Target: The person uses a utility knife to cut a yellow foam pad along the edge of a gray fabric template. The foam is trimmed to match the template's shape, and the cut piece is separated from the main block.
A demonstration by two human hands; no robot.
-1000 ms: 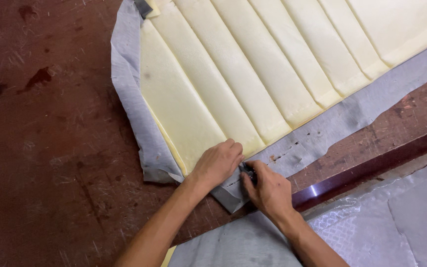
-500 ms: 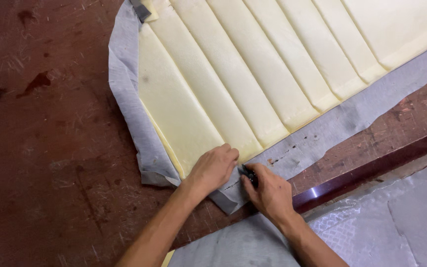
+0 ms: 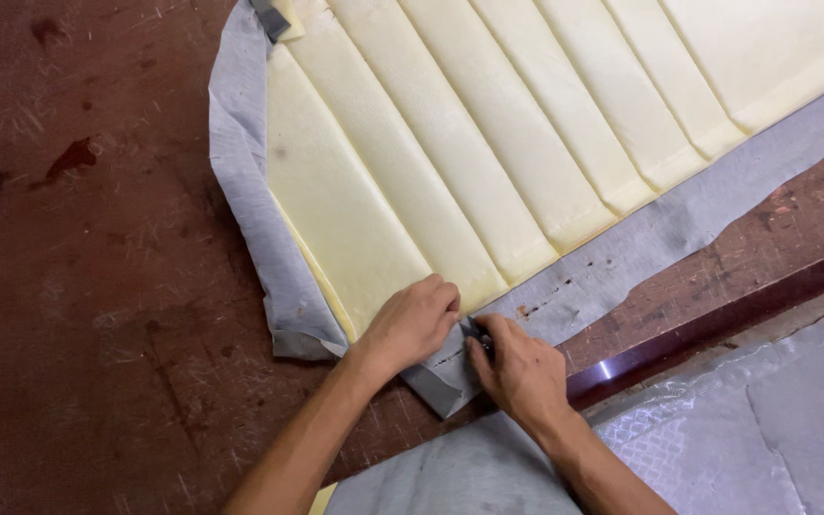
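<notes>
Nearest the camera, at about 5 o'clock, a grey sheet (image 3: 717, 439) is spread out below the dark edge strip (image 3: 717, 324) of the table. Hard to say whether it is on the floor or on a lower shelf.

Just past that, near the middle, the right hand (image 3: 517, 367) is closed around a small dark tool (image 3: 479, 336), tip pointed towards 11 o'clock. Only a sliver of the tool is seen, so blade or marker can't be called for sure. The left hand (image 3: 414, 319) is laid fingers-curled on the bottom corner of the foam panel (image 3: 431, 162), pressing it down, nothing gripped in it.

The tool is touching the grey fabric (image 3: 240, 172) right where it sticks out from under the foam corner, and a thin dark line is seen running through the fabric there. So it looks like the fabric border is being cut or scored along the foam edge, with only this corner reached. For the line to be carried on, the foam probably needs to be kept pinned close to the tip and the tool kept snug to the edge.

Further out, from 9 to 12 o'clock, the scratched reddish table (image 3: 78, 286) is seen, and the ribbed cream foam is cut off by the frame at 12 to 2 o'clock. A grey tab (image 3: 271, 17) at the far corner is too clipped to be identified.
</notes>
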